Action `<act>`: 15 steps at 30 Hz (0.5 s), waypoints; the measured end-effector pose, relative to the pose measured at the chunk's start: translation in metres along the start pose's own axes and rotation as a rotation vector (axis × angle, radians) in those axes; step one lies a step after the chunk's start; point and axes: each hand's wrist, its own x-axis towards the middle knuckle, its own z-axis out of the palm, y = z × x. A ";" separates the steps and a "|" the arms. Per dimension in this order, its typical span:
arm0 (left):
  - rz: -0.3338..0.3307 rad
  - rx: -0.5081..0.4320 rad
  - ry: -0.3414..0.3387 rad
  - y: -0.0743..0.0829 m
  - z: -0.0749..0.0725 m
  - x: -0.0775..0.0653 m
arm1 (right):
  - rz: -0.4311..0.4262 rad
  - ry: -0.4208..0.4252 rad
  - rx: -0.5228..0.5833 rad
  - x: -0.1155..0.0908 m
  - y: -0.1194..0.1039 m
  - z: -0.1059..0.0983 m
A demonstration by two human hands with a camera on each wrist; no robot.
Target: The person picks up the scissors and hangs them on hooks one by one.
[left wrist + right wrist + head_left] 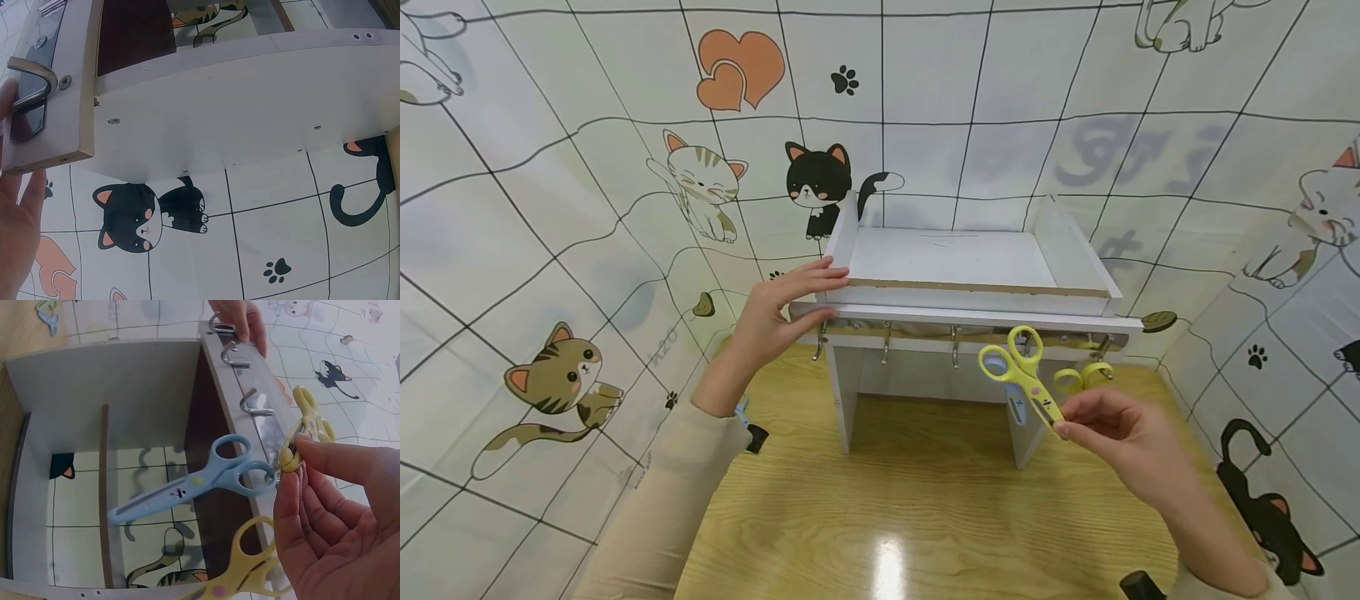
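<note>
In the head view my right hand [1131, 442] pinches yellow scissors [1028, 375] between thumb and fingers near the blade end, handles upward. They are in front of a small white shelf [970, 298] with metal hooks [887, 343] along its front. Blue scissors [187, 487] hang from a hook by a handle loop, and a second yellow pair [236, 565] hangs at the right end. My left hand [767, 317] rests on the shelf's left end, fingers fairly straight on the upper edge. Its thumb lies along the front, near a hook [37, 78] in the left wrist view.
The shelf stands on a wood-grain table [925, 508] against a white gridded backdrop [940, 158] with cartoon cats. Its top has a shallow raised rim. Blue and green handles [47, 319] lie on the table at the left, mostly behind my sleeve in the head view.
</note>
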 end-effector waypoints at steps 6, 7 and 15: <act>-0.009 0.002 -0.002 0.001 0.000 0.000 | 0.013 -0.046 -0.046 0.002 0.001 0.012; -0.010 0.001 -0.003 0.001 0.000 0.000 | 0.016 -0.051 -0.051 0.002 0.001 0.014; -0.012 0.003 -0.004 0.002 -0.001 0.000 | 0.084 -0.080 -0.115 0.007 0.001 0.029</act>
